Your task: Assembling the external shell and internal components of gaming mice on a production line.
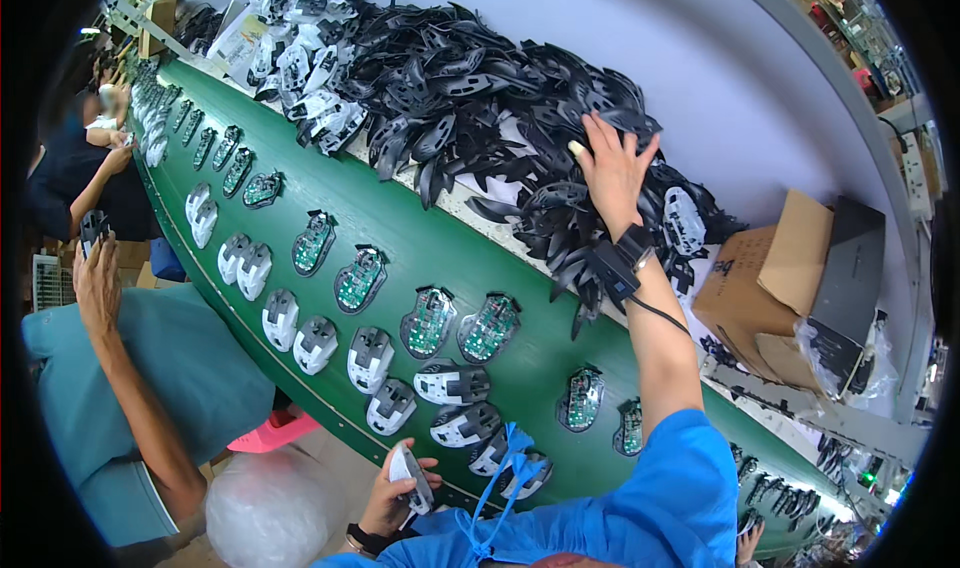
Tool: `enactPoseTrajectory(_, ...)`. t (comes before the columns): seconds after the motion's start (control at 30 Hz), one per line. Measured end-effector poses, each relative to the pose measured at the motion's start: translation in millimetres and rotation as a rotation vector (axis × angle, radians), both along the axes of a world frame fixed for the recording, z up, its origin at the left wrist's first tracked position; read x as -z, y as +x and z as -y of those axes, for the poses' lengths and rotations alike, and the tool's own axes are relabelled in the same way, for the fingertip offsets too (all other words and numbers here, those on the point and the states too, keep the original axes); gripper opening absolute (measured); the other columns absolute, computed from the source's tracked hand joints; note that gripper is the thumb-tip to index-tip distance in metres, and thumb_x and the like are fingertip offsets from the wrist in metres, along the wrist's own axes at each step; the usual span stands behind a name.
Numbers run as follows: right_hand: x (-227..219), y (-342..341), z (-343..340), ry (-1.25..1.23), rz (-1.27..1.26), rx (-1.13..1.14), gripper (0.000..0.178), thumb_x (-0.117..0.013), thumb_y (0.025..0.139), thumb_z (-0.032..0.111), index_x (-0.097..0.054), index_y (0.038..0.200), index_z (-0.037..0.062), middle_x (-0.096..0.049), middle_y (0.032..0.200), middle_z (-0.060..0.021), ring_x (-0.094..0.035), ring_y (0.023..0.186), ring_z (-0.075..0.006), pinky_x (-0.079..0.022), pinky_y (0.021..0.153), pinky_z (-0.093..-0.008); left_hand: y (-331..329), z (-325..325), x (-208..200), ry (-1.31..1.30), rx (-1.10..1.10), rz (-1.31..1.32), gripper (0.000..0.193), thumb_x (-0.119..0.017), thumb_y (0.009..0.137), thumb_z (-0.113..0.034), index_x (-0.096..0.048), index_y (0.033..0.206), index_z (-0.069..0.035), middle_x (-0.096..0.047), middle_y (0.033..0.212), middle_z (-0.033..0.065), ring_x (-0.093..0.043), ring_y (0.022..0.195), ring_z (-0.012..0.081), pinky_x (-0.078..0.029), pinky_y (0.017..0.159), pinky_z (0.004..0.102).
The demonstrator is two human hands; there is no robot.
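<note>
Low in the view, my left hand (382,506) is closed around a white-and-grey computer mouse (410,477) at the near edge of the green belt. My right arm reaches across the belt. Over a heap of black curved mouse shells (445,80), my right hand (612,176) lies with fingers spread, touching the shells; nothing shows gripped in it. Mouse bases with bare green circuit boards (489,328) stand along the belt's middle. Nearer me are several white-and-grey mice (371,360).
The green conveyor belt (540,353) runs diagonally. White-and-grey shells (300,63) are heaped at the far left. An open cardboard box (745,278) stands at the right. A cable (660,314) trails from my right wrist's strap. At left, a co-worker's hand (97,293) holds a dark mouse.
</note>
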State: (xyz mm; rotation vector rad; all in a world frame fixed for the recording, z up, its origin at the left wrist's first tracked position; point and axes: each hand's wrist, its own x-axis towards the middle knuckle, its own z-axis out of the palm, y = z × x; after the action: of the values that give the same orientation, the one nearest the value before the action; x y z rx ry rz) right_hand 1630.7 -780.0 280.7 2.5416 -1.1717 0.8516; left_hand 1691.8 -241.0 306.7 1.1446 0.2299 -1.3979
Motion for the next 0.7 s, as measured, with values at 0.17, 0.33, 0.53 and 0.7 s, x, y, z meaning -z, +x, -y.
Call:
enactPoseTrajectory(0.17,3.7,-52.6,-4.4,0.023,-0.021,0.010,0.049,-0.060,0.085,0.018,-0.051,0.133,0.0194,-0.050,0.135,0.0034,-0.046,0.119,-0.0302,-0.012,0.108,-0.0666,-0.1,14.3,-2.2,-0.112,0.088,0.015,0.085,-0.069,0.074,-0.014,-0.023,0.146,-0.010,-0.057,0.114,0.0212,-0.064,0.093,0.0279,-0.055,0.082,0.0430)
enactPoseTrajectory(0.33,-17.9,-80.8,-9.9,0.395,0.305,0.016,0.027,-0.066,0.080,0.021,-0.072,0.106,0.0159,-0.052,0.131,-0.0093,-0.039,0.125,-0.0306,-0.028,0.101,-0.0547,-9.8,27.5,-3.5,-0.231,0.149,0.139,0.074,-0.067,0.079,-0.016,-0.030,0.142,-0.005,-0.056,0.119,0.0181,-0.061,0.096,0.0237,-0.052,0.085,0.0379)
enactPoseTrajectory(0.53,-68.9,-98.0,-42.3,1.043,1.107,-0.167,0.021,-0.062,0.087,0.013,-0.069,0.103,0.0006,-0.066,0.087,0.0011,-0.058,0.079,-0.0096,-0.045,0.073,-0.0238,-18.5,63.7,-24.4,-0.378,0.183,0.063,0.061,-0.063,0.082,-0.021,-0.038,0.133,0.000,-0.055,0.123,0.0191,-0.061,0.097,0.0234,-0.051,0.086,0.0380)
enactPoseTrajectory(0.7,-121.2,-133.9,-184.3,1.361,1.266,-0.431,0.019,-0.063,0.085,0.006,-0.069,0.103,0.0018,-0.063,0.100,-0.0005,-0.056,0.091,-0.0098,-0.044,0.079,-0.0258,-22.1,94.7,-66.9,-0.650,0.250,0.102,0.070,-0.066,0.077,-0.027,-0.038,0.135,0.002,-0.050,0.131,0.0200,-0.059,0.106,0.0267,-0.051,0.090,0.0401)
